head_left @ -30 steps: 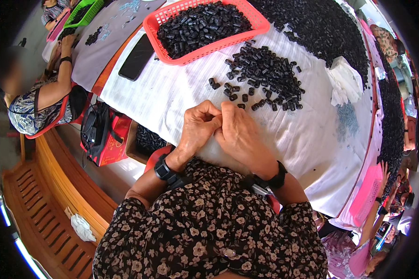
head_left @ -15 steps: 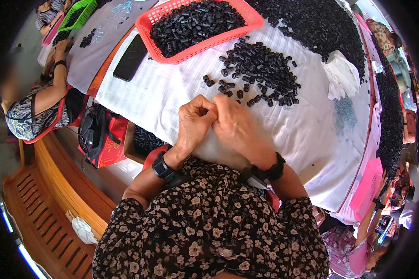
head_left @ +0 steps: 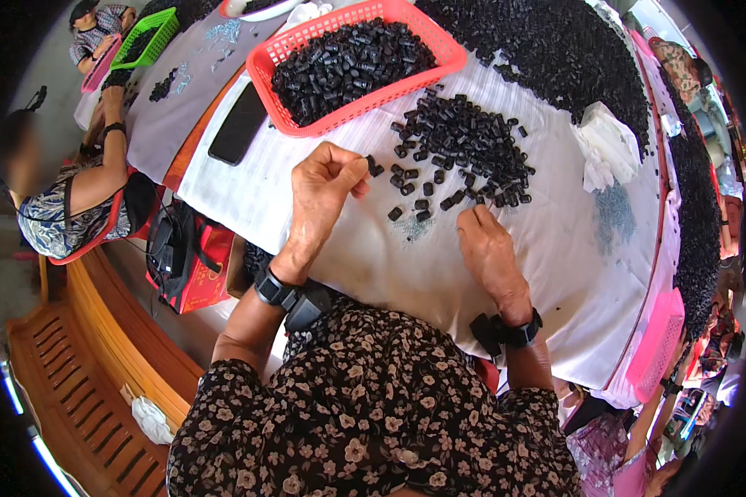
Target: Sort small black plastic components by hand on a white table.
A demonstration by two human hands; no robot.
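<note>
My left hand [head_left: 323,195] is raised over the white cloth with a small black plastic piece [head_left: 374,165] pinched at its fingertips. My right hand [head_left: 486,248] rests palm down on the cloth, fingers reaching toward a loose pile of small black pieces [head_left: 464,149]; whether it grips one is hidden. A red plastic basket [head_left: 352,62] full of the same black pieces stands behind the pile. Both wrists wear black bands.
A black phone [head_left: 237,123] lies at the table's left edge. White gloves [head_left: 605,149] lie right of the pile, with a large heap of black pieces [head_left: 572,58] behind. A seated person [head_left: 66,199] is at left, with a red bag [head_left: 186,257] and a wooden bench [head_left: 75,364].
My two hands were joined together near my body; they have since separated. The left now holds a piece up near the pile and the right has gone down onto the cloth.
</note>
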